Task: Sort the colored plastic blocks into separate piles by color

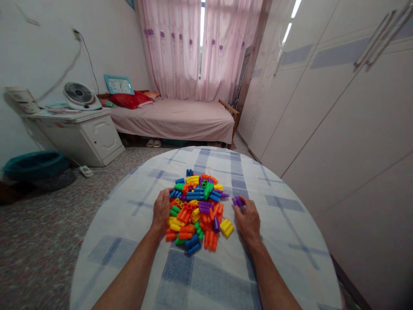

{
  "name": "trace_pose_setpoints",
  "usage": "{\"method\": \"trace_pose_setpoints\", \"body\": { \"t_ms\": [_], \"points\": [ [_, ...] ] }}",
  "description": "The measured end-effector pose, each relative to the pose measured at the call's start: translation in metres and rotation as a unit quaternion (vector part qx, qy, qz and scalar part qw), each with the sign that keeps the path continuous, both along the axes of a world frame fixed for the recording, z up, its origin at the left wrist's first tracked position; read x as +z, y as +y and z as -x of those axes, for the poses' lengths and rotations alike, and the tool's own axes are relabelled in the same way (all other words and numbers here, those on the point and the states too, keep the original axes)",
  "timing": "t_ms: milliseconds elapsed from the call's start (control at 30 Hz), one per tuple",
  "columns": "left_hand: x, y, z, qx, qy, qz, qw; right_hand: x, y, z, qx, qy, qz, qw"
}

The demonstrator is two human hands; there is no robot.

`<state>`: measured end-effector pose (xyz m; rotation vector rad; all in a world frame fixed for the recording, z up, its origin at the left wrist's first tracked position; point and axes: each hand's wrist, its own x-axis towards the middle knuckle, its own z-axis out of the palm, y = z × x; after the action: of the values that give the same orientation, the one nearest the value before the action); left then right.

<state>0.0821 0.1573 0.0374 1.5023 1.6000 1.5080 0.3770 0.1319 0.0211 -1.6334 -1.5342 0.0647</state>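
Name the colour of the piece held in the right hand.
Purple; the piece in the right hand shows in the head view, the only one.

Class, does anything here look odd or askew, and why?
The rectangular blue-framed clock looks out of place: it stands askew behind a red fabric cushion at the pink-covered bed, rather than hung up. The heaped multicoloured plastic pieces show no obvious damage.
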Motion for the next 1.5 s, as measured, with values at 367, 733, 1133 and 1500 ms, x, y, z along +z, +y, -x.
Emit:
{"method": "trace_pose_setpoints", "body": {
  "t_ms": [367,733,1133,1500],
  "points": [
    [-0.002,0.000,0.001,-0.002,-0.001,0.006,1.000,0.000,-0.006,-0.041,-0.214,-0.076,0.054,0.972],
    [-0.005,0.002,0.002,-0.003,-0.009,0.008,1.000,0.000,0.001,-0.009,-0.074,-0.134,-0.027,0.988],
    [-0.004,0.004,0.004,-0.006,-0.018,0.008,1.000,0.017,0.033,0.027,0.059,-0.130,0.084,0.986],
    [-0.002,0.003,0.004,-0.012,-0.021,0.012,1.000,0.002,0.038,0.005,0.049,-0.009,-0.030,0.998]
  ]
}}
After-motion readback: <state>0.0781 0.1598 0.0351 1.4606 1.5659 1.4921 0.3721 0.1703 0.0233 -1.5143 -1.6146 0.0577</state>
